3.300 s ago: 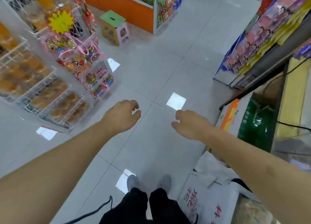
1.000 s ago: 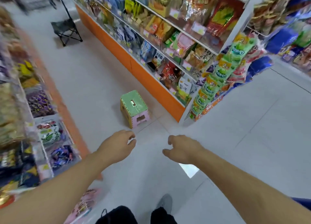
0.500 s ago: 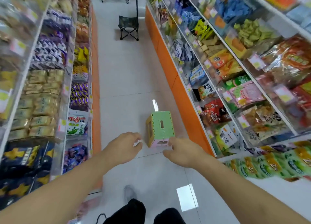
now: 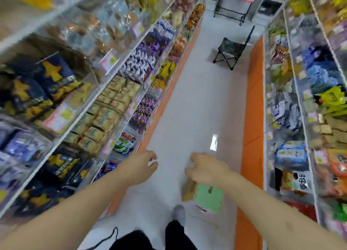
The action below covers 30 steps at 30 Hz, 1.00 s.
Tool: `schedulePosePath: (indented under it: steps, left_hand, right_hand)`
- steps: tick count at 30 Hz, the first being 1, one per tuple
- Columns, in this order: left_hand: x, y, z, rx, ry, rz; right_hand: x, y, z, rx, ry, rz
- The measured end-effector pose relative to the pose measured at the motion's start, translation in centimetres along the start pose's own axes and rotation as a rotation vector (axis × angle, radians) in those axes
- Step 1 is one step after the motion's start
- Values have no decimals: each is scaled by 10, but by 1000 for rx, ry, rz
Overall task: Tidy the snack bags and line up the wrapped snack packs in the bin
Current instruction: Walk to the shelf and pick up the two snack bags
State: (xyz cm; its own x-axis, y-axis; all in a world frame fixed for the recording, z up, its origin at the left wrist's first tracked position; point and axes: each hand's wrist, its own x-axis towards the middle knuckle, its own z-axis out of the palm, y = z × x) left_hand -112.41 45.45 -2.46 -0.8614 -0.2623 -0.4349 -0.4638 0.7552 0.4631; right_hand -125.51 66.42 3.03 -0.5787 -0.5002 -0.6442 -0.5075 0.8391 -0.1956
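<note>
I stand in a shop aisle between two long shelf rows. My left hand point(image 4: 139, 167) and my right hand point(image 4: 204, 170) are stretched out in front of me over the floor, fingers loosely curled, holding nothing. Snack bags fill the left shelves: dark blue bags with yellow stars point(image 4: 47, 84), beige wrapped packs point(image 4: 105, 114) and purple wrapped packs point(image 4: 144, 109). The right shelves point(image 4: 293, 103) hold more blurred snack bags behind clear fronts. Neither hand touches any shelf or bag.
A small green-topped stool point(image 4: 208, 197) stands on the floor just below my right forearm. A folding camp chair point(image 4: 231, 50) stands farther down the aisle, with a black rack point(image 4: 232, 3) beyond it. Orange shelf bases point(image 4: 253, 107) line both sides.
I have turned and walked into the aisle. The green stool has passed from ahead of my hands to beneath my right forearm. Both hands stay held out and hold nothing.
</note>
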Motion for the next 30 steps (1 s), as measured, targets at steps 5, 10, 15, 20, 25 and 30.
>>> schedulePosePath:
  steps: [5, 10, 15, 20, 25, 30]
  left_hand:
    - [10, -24, -20, -141, 117, -154]
    - [11, -64, -24, -180, 197, -295]
    - [6, -103, -6, -266, 284, -384]
    - [15, -114, 19, -327, 400, -497]
    - [47, -123, 66, -507, 500, -782]
    - [80, -139, 131, -659, 579, -930]
  right_hand:
    - [71, -40, -42, -215, -39, -192]
    - [135, -95, -57, -383, -97, -358]
    - [177, -146, -57, -476, -170, -491]
    - [221, -187, -35, -611, -293, -634]
    - [285, -210, 11, -734, -423, -765]
    - [346, -204, 70, -777, -455, -861]
